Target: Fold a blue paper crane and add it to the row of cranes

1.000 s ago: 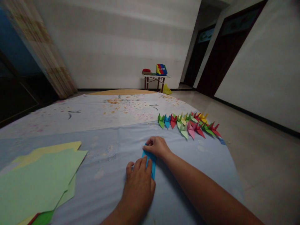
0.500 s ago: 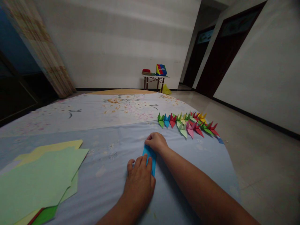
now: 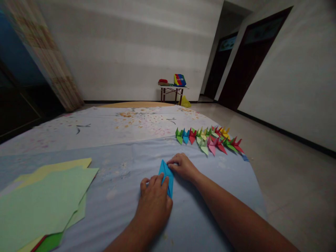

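Left hand (image 3: 153,206): Laid open and nearly flat on the cloth, with the fingers (image 3: 156,184) extended. The blue paper is touched at its left side, but no grip is seen.

Right hand (image 3: 183,167): Loosely curled, with the fingertips set against the paper's upper right edge. Whether it is pinched there cannot be told from this view.

Blue folded paper (image 3: 167,177): Held flat between both hands on the pale blue cloth (image 3: 231,175), well in from the right edge. It is narrow and pointed, with its tip directed away. It is judged light, soft and prone to sliding, and is best held along its folded edge.

Origami cranes (image 3: 207,140): Set in multicoloured rows near the far right edge of the cloth.

Pale green paper sheets (image 3: 39,206): Stacked loosely at the left edge, with a yellow sheet (image 3: 63,163) beneath.
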`<state>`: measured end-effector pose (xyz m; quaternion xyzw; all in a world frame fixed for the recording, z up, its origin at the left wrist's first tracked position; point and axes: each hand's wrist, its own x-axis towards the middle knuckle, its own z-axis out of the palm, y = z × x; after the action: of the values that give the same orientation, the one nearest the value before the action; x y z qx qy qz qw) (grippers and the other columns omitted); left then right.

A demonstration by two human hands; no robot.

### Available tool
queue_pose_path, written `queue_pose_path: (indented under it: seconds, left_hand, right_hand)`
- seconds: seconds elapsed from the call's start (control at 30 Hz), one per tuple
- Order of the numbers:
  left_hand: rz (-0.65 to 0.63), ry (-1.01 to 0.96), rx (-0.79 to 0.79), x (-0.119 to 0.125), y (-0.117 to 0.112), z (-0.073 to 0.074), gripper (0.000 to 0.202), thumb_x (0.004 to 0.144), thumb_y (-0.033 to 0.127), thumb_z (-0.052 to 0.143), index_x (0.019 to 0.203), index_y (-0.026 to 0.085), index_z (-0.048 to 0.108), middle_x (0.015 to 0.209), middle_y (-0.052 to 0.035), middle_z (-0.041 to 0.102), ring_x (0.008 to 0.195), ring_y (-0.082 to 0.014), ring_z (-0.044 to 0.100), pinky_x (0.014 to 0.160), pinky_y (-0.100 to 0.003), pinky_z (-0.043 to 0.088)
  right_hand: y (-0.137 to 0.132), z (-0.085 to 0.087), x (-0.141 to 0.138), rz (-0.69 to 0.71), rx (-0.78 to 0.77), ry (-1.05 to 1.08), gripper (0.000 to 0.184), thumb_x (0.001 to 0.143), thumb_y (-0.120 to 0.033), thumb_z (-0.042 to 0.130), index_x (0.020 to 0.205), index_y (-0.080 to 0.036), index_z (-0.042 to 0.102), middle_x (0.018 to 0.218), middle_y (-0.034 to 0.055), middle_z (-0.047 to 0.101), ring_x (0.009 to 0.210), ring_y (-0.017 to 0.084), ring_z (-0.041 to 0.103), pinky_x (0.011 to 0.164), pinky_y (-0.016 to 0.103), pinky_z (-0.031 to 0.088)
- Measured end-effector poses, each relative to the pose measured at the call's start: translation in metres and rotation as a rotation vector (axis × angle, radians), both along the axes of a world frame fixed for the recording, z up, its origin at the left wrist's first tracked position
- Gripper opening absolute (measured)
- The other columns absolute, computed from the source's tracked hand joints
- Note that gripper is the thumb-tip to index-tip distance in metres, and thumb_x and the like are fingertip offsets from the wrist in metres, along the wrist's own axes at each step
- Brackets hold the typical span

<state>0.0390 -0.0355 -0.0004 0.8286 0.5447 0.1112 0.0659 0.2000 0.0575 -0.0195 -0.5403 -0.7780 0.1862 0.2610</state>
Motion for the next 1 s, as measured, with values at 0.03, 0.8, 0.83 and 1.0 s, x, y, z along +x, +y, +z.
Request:
queue_pose_path:
  seconds: [0.03, 0.8, 0.83, 1.0]
  left_hand:
    - [0.000, -0.001, 0.000, -0.0001, 0.0002, -0.0001, 0.048, 0.078, 0.020, 0.040, 0.124, 0.017, 0.052, 0.130, -0.0098, 0.053, 0.118, -0.0257, 0.043, 0.102, -0.049, 0.018]
    - [-0.013, 0.055, -0.058, -0.0040, 0.0027, 0.0058, 0.047, 0.082, 0.022, 0.039, 0.128, 0.024, 0.050, 0.133, -0.0084, 0.050, 0.121, -0.0258, 0.041, 0.101, -0.050, 0.019]
    - [-0.011, 0.057, -0.057, -0.0039, 0.0029, 0.0059, 0.047, 0.082, 0.022, 0.039, 0.127, 0.024, 0.050, 0.133, -0.0085, 0.050, 0.121, -0.0258, 0.041, 0.101, -0.050, 0.019]
    - [-0.012, 0.066, -0.055, -0.0032, 0.0033, 0.0051, 0.048, 0.081, 0.023, 0.041, 0.128, 0.025, 0.049, 0.134, -0.0086, 0.049, 0.121, -0.0260, 0.041, 0.101, -0.050, 0.019]
  right_hand:
    - [-0.0006, -0.0020, -0.0004, -0.004, 0.009, -0.007, 0.017, 0.078, -0.027, 0.061, 0.090, -0.026, 0.072, 0.087, 0.0026, 0.065, 0.090, 0.017, 0.053, 0.086, 0.030, 0.035]
    - [-0.0025, -0.0087, -0.0034, 0.033, 0.090, -0.078, 0.017, 0.082, -0.030, 0.062, 0.097, -0.031, 0.070, 0.090, 0.0043, 0.059, 0.091, 0.019, 0.047, 0.081, 0.033, 0.032]
    - [-0.0029, -0.0083, -0.0037, 0.034, 0.094, -0.086, 0.018, 0.082, -0.030, 0.061, 0.099, -0.031, 0.070, 0.091, 0.0044, 0.059, 0.091, 0.019, 0.047, 0.080, 0.033, 0.032]
    - [-0.0035, -0.0071, -0.0041, 0.021, 0.074, -0.106, 0.021, 0.083, -0.031, 0.060, 0.103, -0.032, 0.067, 0.093, 0.0041, 0.058, 0.092, 0.019, 0.047, 0.080, 0.033, 0.032]
